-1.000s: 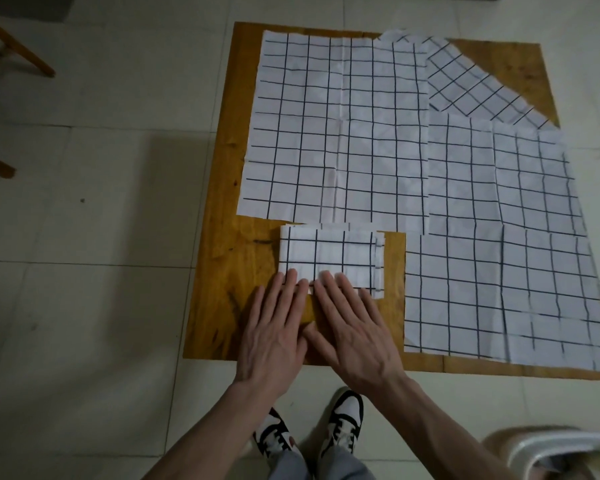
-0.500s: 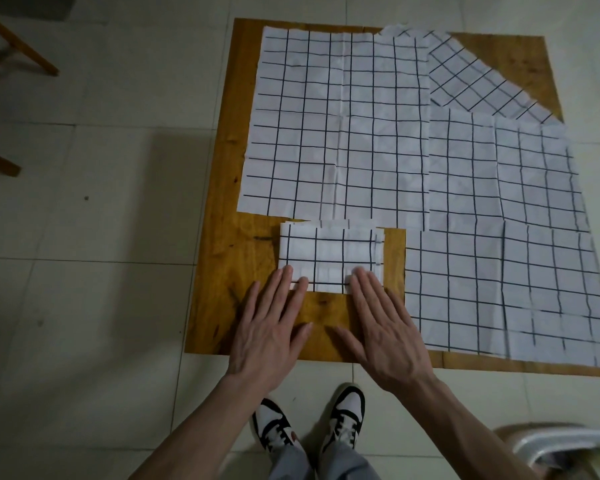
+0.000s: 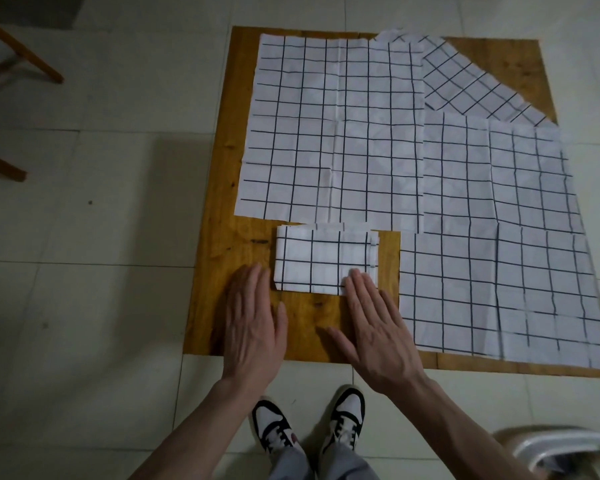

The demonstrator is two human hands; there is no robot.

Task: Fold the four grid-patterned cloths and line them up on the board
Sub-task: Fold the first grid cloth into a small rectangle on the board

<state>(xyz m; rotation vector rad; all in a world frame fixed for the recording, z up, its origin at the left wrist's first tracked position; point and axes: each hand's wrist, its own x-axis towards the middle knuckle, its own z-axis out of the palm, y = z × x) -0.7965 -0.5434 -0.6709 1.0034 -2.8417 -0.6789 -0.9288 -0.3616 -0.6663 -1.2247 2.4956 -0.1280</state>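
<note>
Folded cloth sits lower centre of the frame on the wooden board, a compact rectangle with stacked layer edges showing at its right and top sides. One of four looks done, judging by the layout.

Right hand: fingers straight and spread flat, fingertips resting on the folded cloth's lower right corner. Holds nothing, just presses or touches. Left hand: fingers straight and together, flat on the bare board just left of the cloth's lower left corner; contact with the cloth itself can't be told.

Step in hand, as read: flattening and squaring the first fold.

Three cloths still unfolded:
- large flat cloth upper centre, near edge just beyond the folded one
- right-hand cloth centre right down to lower right, overhanging the board edge
- angled cloth upper right, partly tucked under the other two

Next move probably calls for taking one open cloth by its corners, folding it to matching size, and leaving room beside the first for a row.

Around the board: tiled floor, wooden chair legs upper left, the person's shoes bottom centre.
</note>
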